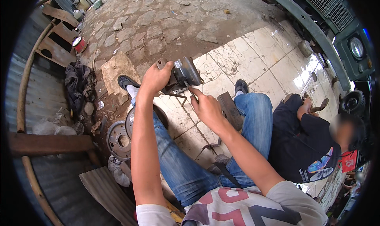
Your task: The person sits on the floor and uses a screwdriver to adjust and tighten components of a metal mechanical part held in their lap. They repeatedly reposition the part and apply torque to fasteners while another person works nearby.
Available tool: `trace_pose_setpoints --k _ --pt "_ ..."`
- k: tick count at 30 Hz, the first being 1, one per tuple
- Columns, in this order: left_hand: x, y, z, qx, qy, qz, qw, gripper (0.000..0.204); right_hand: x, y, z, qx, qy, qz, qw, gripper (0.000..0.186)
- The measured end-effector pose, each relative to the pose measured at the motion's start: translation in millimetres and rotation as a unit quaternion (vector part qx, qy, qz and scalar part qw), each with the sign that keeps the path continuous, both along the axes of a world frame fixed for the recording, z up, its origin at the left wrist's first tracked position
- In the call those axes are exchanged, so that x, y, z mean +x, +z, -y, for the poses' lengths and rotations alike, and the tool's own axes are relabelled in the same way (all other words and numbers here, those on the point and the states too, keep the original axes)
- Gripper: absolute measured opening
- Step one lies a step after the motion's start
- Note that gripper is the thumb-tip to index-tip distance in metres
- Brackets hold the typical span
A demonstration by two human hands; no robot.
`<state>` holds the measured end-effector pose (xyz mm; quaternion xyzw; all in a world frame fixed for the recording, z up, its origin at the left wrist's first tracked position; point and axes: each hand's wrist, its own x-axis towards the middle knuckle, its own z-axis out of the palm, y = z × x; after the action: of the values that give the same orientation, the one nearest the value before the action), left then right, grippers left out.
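Note:
In front of me, above the tiles, is a dark metal assembly (192,71) with a curved plate on its right and a shiny bolt-like piece on top. My left hand (157,78) is closed around its left side, next to a brownish tube end. My right hand (206,109) is at its lower edge, fingers bent and the index finger reaching up to a small thin piece. What the right fingers grip is too small to make out. A bent thin rod (180,96) hangs below the assembly.
Round metal wheel discs (118,141) lie by my left leg. A rusty metal block (230,111) stands between my knees. Another person (304,143) crouches at my right, near a green vehicle (344,48). Dark cloth (79,85) and a corrugated wall line the left.

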<state>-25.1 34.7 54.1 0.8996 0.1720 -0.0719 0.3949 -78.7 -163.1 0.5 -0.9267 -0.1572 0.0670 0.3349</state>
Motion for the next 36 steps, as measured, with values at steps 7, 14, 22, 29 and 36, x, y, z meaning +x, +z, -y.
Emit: trace_pose_setpoints --k 7,14,22,29,36 --pt "7 5 20 0.003 0.051 0.005 0.999 0.072 15 1 -4 -0.012 -0.018 0.007 1.0 0.033" --pt "14 -6 20 -0.01 -0.004 -0.01 1.0 0.072 13 -1 6 0.008 -0.019 0.02 1.0 0.032" --pt "20 -15 19 0.031 0.06 0.057 0.996 0.064 -1 -4 18 0.007 -0.007 -0.015 1.0 0.032" --pt "13 5 37 0.001 -0.009 0.007 1.0 0.072 34 -10 4 0.049 -0.038 0.032 0.998 0.03" --pt "11 2 23 0.029 0.036 0.02 0.999 0.068 -3 -12 22 0.076 -0.04 -0.061 0.994 0.031"
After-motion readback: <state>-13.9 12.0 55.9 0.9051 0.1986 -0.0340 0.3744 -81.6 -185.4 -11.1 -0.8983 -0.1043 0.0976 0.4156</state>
